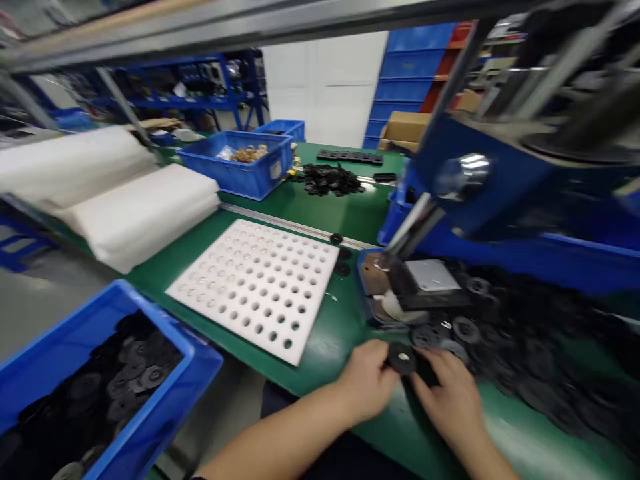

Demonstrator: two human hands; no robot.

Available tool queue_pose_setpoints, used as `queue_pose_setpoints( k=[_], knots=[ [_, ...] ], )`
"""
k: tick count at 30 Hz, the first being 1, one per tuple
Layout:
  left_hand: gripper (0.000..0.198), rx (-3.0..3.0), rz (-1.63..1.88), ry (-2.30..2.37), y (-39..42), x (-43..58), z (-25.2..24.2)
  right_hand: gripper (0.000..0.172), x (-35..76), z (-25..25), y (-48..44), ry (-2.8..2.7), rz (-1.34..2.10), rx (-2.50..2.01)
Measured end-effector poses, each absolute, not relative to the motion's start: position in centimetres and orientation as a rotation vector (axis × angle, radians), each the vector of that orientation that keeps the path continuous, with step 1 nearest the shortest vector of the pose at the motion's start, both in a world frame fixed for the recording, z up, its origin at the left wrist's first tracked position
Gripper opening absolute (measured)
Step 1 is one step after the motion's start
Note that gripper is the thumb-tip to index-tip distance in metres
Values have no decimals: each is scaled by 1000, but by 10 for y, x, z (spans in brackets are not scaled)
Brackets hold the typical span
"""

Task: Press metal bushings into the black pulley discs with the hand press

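A round black plastic disc (401, 359) with a small shiny centre is held up above the front edge of the green bench. My left hand (367, 377) pinches it from the left side, thumb and fingers closed on its rim. At its right edge, the thumb and fingertips of my right hand (450, 393) close in on the same disc. Just beyond my hands stands a press with a blue head (480, 180) and a dark block (425, 283) low over its base. Loose black discs (465, 330) lie beside my right hand.
A white foam tray (313, 327) with rows of holes lies left of my hands; its left rows hold small shiny pieces. A blue bin (195, 360) of black discs stands at lower left. White foam rolls (145, 207), another blue bin (225, 170) and a black pile (330, 179) lie beyond.
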State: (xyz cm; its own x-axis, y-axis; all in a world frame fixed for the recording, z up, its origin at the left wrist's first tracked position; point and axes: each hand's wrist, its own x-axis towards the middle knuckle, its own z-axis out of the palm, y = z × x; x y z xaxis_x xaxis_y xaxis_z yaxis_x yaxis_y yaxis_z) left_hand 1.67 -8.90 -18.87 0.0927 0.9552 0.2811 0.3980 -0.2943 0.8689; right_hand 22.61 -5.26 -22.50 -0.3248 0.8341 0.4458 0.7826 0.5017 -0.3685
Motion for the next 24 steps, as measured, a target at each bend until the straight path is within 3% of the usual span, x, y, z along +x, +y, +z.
queue_pose_setpoints(
  k=[24],
  knots=[
    [32,1513,1140,1414,-93,-10,-163,31,170,-161,-68,-1744,476,-1164]
  ],
)
